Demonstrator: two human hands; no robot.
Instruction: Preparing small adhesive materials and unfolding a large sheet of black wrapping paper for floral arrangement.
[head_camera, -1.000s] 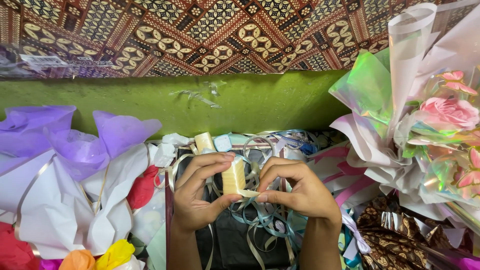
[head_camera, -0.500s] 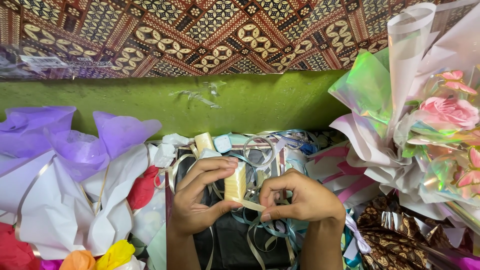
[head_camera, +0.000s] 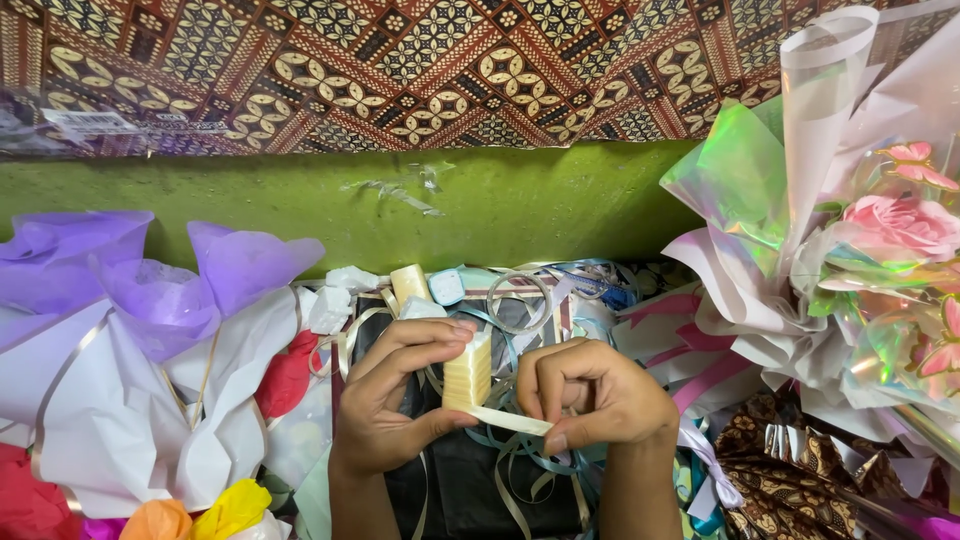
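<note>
My left hand grips a cream ribbon spool upright between thumb and fingers, low in the middle of the view. My right hand pinches the loose end of the cream ribbon, drawn out a short way from the spool's lower edge. Both hands hover over a black sheet covered with tangled ribbon strands.
A second cream spool and a ribbon ring lie behind the hands by a green wall base. Purple and white wrapped bouquets fill the left. A pink rose bouquet in iridescent wrap stands at the right.
My right hand has moved down and rightward from the spool, drawing a short length of cream ribbon out. The left hand keeps the spool in place.
</note>
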